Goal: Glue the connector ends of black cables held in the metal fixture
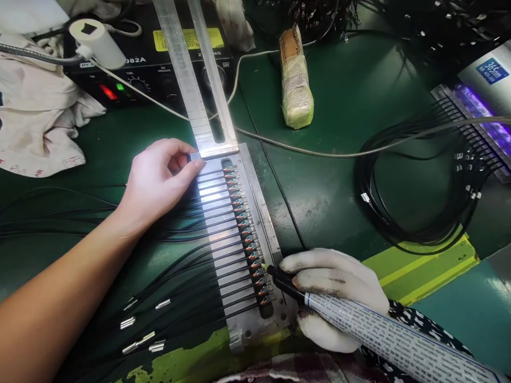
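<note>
The long metal plate [255,213] runs away between both hands. The left hand [157,170] pinches its far corner; the right hand [345,276] curls round a fat pen [371,324], its tip beside the wire ends [244,215].

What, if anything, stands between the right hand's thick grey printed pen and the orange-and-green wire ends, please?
Nothing visible: the thick grey printed pen, in the white-gloved right hand, extends over the silver metal fixture, its tip beside the orange-and-green wire ends. Whether it touches them I cannot tell.
</note>
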`<control>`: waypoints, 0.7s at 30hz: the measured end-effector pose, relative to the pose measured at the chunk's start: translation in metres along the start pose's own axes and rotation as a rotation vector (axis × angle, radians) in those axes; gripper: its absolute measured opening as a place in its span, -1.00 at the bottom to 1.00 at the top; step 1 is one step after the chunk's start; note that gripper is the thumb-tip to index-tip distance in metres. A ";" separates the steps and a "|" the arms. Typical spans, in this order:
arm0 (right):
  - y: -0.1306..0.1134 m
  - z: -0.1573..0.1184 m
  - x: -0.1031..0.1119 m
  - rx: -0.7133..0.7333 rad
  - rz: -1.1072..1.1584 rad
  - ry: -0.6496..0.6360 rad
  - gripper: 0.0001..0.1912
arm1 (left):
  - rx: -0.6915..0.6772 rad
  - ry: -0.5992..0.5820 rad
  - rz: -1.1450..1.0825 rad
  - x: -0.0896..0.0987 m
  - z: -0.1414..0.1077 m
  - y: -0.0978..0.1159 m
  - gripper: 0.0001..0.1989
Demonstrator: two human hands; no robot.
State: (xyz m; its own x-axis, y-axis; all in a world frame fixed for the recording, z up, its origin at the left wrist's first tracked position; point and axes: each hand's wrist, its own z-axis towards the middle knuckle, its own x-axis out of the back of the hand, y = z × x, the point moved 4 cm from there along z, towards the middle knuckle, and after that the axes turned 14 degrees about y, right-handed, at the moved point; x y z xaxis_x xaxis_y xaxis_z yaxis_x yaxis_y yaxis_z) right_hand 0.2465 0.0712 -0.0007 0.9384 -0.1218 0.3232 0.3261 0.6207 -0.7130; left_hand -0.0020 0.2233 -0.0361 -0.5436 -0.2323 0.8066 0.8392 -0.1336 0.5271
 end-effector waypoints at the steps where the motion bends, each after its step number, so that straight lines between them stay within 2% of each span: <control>1: 0.000 0.000 0.000 0.000 0.003 0.005 -0.82 | 0.003 -0.001 0.002 0.000 0.000 0.000 -0.78; 6: 0.000 0.000 0.001 -0.022 0.010 0.043 -0.81 | 0.009 0.003 0.005 0.001 0.001 0.000 -0.77; 14: -0.001 -0.003 0.002 -0.025 0.030 0.024 -0.82 | -0.013 -0.008 -0.010 -0.001 0.001 0.000 -0.78; 21: -0.001 -0.001 0.003 -0.023 0.028 0.021 -0.85 | -0.046 0.064 -0.054 -0.004 0.002 -0.005 -0.80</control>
State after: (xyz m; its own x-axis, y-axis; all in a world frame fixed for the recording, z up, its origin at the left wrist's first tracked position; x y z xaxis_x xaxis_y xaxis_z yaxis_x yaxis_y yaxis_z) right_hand 0.2490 0.0694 0.0006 0.9493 -0.1212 0.2899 0.3021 0.6062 -0.7357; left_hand -0.0043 0.2266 -0.0417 -0.5876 -0.2842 0.7576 0.8091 -0.1911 0.5558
